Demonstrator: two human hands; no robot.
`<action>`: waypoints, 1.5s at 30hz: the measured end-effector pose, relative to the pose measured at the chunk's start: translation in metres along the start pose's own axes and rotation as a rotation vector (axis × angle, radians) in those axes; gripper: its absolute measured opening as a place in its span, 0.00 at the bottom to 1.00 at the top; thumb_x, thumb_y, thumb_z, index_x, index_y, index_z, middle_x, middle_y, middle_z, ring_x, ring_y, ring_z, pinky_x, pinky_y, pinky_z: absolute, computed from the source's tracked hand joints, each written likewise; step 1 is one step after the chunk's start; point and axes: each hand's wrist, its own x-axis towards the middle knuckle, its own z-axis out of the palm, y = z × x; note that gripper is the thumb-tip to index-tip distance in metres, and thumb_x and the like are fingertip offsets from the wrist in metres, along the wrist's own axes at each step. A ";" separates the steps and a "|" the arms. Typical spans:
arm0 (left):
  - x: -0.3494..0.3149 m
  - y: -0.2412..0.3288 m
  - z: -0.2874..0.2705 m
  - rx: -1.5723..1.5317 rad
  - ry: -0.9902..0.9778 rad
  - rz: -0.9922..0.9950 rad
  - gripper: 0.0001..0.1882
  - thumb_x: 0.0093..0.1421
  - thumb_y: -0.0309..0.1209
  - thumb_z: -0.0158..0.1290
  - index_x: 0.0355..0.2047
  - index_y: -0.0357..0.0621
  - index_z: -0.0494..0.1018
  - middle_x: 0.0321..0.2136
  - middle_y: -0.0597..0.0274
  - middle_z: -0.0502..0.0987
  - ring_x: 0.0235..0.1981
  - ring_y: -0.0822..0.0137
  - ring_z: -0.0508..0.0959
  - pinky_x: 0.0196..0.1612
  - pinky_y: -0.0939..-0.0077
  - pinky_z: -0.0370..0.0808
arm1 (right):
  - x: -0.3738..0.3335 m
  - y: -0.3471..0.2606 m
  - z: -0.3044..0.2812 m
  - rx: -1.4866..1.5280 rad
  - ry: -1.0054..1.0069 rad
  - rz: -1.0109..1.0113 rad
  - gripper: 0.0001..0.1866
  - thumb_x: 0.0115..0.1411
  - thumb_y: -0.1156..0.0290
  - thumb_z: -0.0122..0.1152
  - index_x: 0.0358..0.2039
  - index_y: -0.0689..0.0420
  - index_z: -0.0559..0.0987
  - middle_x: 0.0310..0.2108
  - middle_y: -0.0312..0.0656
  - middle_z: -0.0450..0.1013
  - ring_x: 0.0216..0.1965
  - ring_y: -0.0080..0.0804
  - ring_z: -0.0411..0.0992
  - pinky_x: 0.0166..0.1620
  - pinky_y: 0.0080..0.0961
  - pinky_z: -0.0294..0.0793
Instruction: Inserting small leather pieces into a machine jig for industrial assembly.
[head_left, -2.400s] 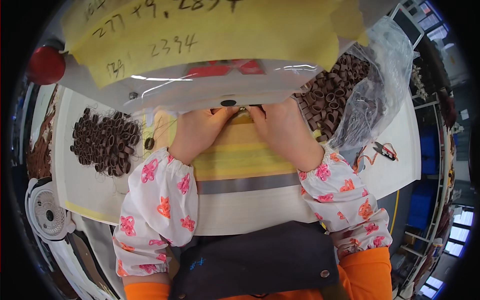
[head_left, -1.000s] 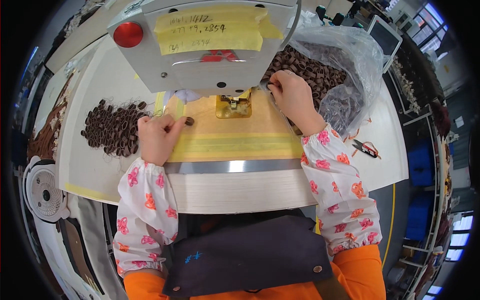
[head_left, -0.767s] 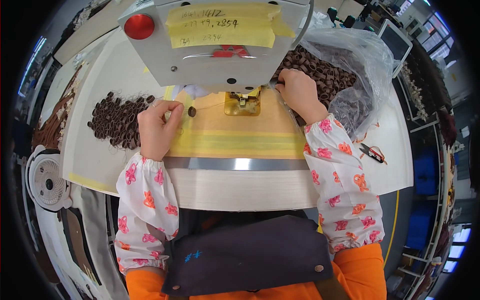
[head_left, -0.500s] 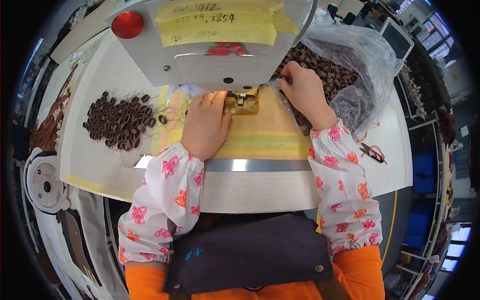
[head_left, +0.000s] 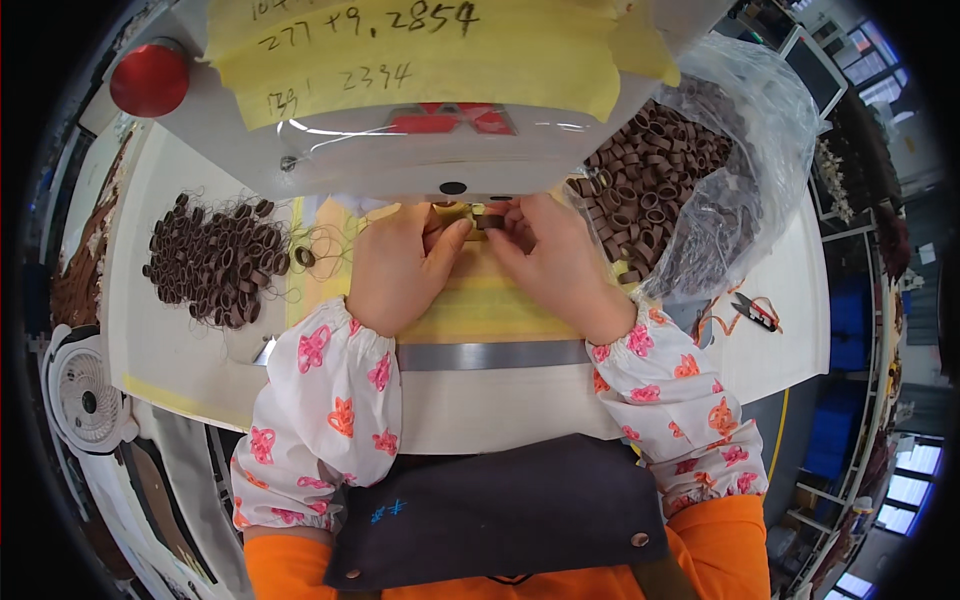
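Under the head of a white sewing machine (head_left: 350, 165), my two hands come close together. My right hand (head_left: 560, 265) pinches a small brown leather-like loop (head_left: 491, 222) between thumb and fingers, at the needle area. Left of it, my left hand (head_left: 400, 265) has its fingers curled and thumb drawn in. Whatever those fingers hold, if anything, is hidden by the hand and the machine head. Several brown loops with loose threads lie in a pile (head_left: 215, 260) on the table to the left. A single threaded loop (head_left: 304, 257) sits between that pile and my left hand.
At the right, a clear plastic bag (head_left: 775, 190) stands open, full of brown loops (head_left: 640, 195). Thread snips (head_left: 757, 312) lie near the table's right edge. A metal strip (head_left: 490, 356) crosses in front of my hands. A white fan (head_left: 88, 400) stands at the left.
My right hand has moved from the bag's edge leftward to the needle area, bringing a brown loop. My left fingers have curled in. The view has shifted closer to the machine head.
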 end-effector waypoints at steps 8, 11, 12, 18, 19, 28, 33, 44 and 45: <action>0.001 0.001 -0.001 -0.098 -0.063 0.190 0.11 0.51 0.35 0.55 0.29 0.40 0.73 0.19 0.54 0.72 0.22 0.54 0.73 0.26 0.66 0.68 | -0.002 0.001 0.009 -0.331 -0.070 -0.425 0.18 0.45 0.78 0.57 0.39 0.61 0.69 0.31 0.45 0.70 0.32 0.41 0.72 0.32 0.30 0.74; 0.001 0.004 -0.004 -0.163 -0.109 0.185 0.08 0.50 0.32 0.54 0.29 0.40 0.73 0.20 0.53 0.72 0.24 0.53 0.73 0.27 0.65 0.68 | -0.003 -0.001 0.010 -0.417 -0.074 -0.478 0.17 0.46 0.76 0.56 0.40 0.61 0.69 0.31 0.44 0.70 0.34 0.40 0.71 0.32 0.29 0.74; 0.002 0.002 -0.004 -0.157 -0.094 0.210 0.07 0.51 0.31 0.54 0.28 0.40 0.73 0.20 0.53 0.72 0.24 0.53 0.72 0.27 0.65 0.68 | -0.003 -0.002 0.010 -0.437 -0.075 -0.487 0.17 0.46 0.76 0.56 0.40 0.61 0.69 0.31 0.44 0.70 0.35 0.39 0.71 0.32 0.29 0.74; 0.006 -0.003 -0.005 -0.134 -0.125 0.128 0.07 0.51 0.30 0.54 0.29 0.39 0.75 0.20 0.54 0.74 0.22 0.58 0.75 0.27 0.69 0.70 | -0.006 0.003 0.010 -0.395 -0.056 -0.357 0.14 0.47 0.78 0.56 0.38 0.60 0.70 0.29 0.45 0.70 0.27 0.40 0.72 0.29 0.29 0.73; 0.008 0.000 -0.008 -0.169 -0.163 0.059 0.08 0.51 0.31 0.55 0.29 0.38 0.75 0.20 0.54 0.75 0.22 0.60 0.76 0.27 0.71 0.70 | -0.005 0.003 0.010 -0.280 -0.035 -0.269 0.13 0.47 0.79 0.57 0.36 0.60 0.70 0.28 0.45 0.70 0.26 0.41 0.71 0.28 0.29 0.73; 0.007 -0.012 0.007 -0.225 0.001 0.044 0.11 0.51 0.33 0.57 0.31 0.38 0.78 0.20 0.55 0.78 0.19 0.64 0.77 0.26 0.76 0.72 | 0.003 0.002 0.004 0.016 0.060 0.023 0.06 0.46 0.79 0.60 0.26 0.64 0.73 0.22 0.47 0.71 0.24 0.44 0.71 0.27 0.31 0.69; 0.012 -0.010 0.009 -0.134 -0.012 -0.069 0.13 0.51 0.37 0.57 0.30 0.40 0.79 0.20 0.56 0.78 0.19 0.65 0.77 0.27 0.76 0.72 | 0.008 0.007 0.001 -0.057 0.092 -0.028 0.03 0.46 0.80 0.59 0.23 0.63 0.74 0.23 0.48 0.71 0.25 0.45 0.70 0.29 0.33 0.69; 0.016 -0.009 0.007 -0.101 -0.055 -0.171 0.15 0.54 0.36 0.57 0.36 0.38 0.77 0.25 0.62 0.80 0.25 0.77 0.75 0.30 0.82 0.70 | 0.012 0.012 0.004 -0.186 0.129 -0.141 0.03 0.48 0.80 0.58 0.25 0.62 0.74 0.23 0.48 0.71 0.27 0.48 0.71 0.30 0.37 0.70; 0.016 -0.009 0.006 -0.091 -0.058 -0.159 0.14 0.54 0.37 0.57 0.36 0.38 0.77 0.25 0.61 0.80 0.24 0.77 0.75 0.30 0.82 0.70 | 0.012 0.012 0.004 -0.190 0.132 -0.158 0.03 0.48 0.80 0.57 0.25 0.62 0.74 0.24 0.49 0.71 0.27 0.48 0.70 0.30 0.37 0.70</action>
